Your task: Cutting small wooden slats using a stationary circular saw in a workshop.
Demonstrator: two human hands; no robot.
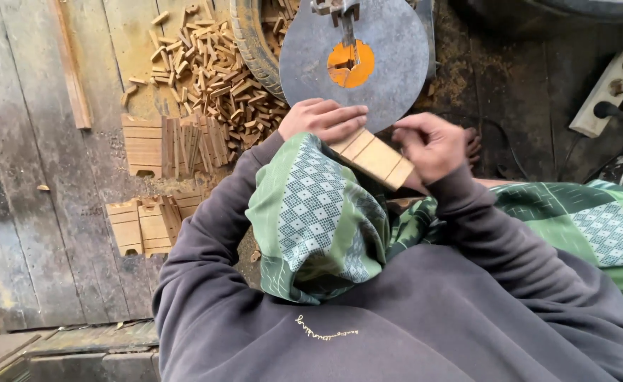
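A flat rectangular wooden piece (375,158) with grooves across its face rests over my knee, which is draped in green patterned cloth (318,212). My left hand (322,119) lies on its far left end, fingers curled over the top. My right hand (430,145) grips its near right end. Just beyond both hands sits a round grey metal saw table (389,71) with an orange centre (351,64) and a thin vertical blade (347,28). The wooden piece lies at the table's near edge.
A heap of small cut wooden sticks (212,71) lies on the plank floor at left, beside a tyre (255,42). Grooved wooden blocks stand in rows (173,145) and in a second group (149,225) nearer me. A white power strip (608,88) lies at right.
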